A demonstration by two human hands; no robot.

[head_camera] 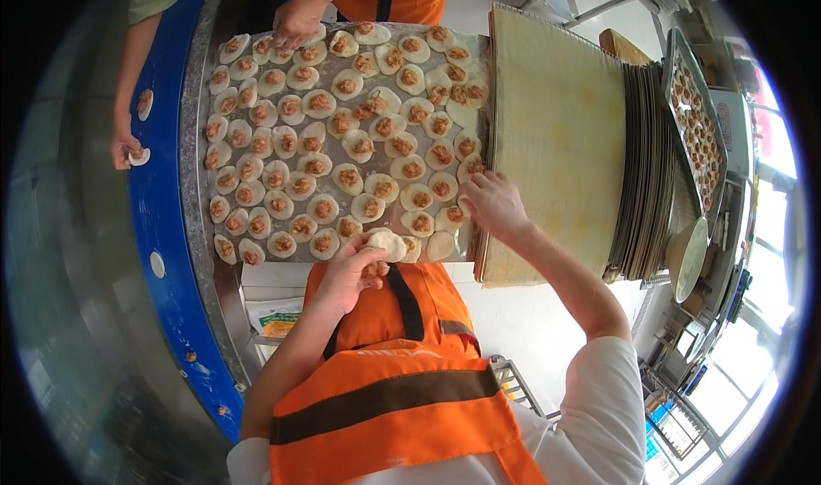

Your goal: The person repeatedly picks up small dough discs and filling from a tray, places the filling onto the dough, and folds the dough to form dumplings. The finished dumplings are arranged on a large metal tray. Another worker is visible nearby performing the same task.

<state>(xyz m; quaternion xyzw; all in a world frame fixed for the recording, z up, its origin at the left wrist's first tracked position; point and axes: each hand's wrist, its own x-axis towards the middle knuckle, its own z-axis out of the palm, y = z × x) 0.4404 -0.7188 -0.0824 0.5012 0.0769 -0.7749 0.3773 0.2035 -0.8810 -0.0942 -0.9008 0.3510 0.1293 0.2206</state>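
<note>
Many flat round dough pieces topped with reddish minced filling, such as one dough round (322, 209), cover a floured metal worktop (397, 219). At its near edge my left hand (353, 270) holds pale dough rounds (387, 244) between thumb and fingers, and some filling (374, 270) shows at its lower fingers. My right hand (492, 204) reaches to the worktop's right edge, its fingertips at a dough round there; whether they grip it is hard to tell. A dough round without filling (440, 245) lies near the right corner.
A blue conveyor belt (168, 215) runs along the left, where a co-worker's hand (125, 148) holds a filled round. Another person's hand (299, 23) works at the far edge. Stacked cloth-covered trays (555, 145) stand right, beside a tilted tray of pieces (667, 87) and a bowl (689, 260).
</note>
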